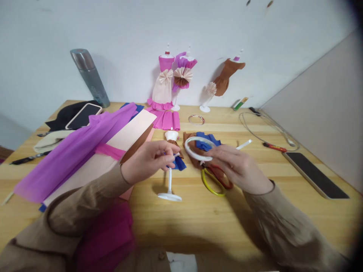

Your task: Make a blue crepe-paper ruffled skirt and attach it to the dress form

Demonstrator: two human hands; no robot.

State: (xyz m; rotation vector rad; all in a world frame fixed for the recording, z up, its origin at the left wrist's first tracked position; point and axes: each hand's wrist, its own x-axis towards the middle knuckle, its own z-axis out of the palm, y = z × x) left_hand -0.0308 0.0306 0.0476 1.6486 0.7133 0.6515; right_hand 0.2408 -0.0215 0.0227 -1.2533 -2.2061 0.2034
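My right hand [241, 166] is closed on a thin white roll of tape [195, 154], gripping its right edge above the table. A small whitish piece of tape [177, 155] shows at the pinched fingertips of my left hand [150, 160]. Just behind those fingers stands a miniature dress form [171, 136] on a white stand [169, 196], dressed in brown and blue pieces; my fingers partly cover it. Scissors [208, 185] with yellow and red handles lie beneath my right hand, beside brown and blue crepe paper [208, 141].
Purple crepe paper [76, 151] and other sheets cover the left side. Dressed forms [163, 87] and a leaning-looking bottle [90, 77] stand at the back. A phone [316, 175], a cable [272, 126] and a red-handled tool [275, 147] lie at right.
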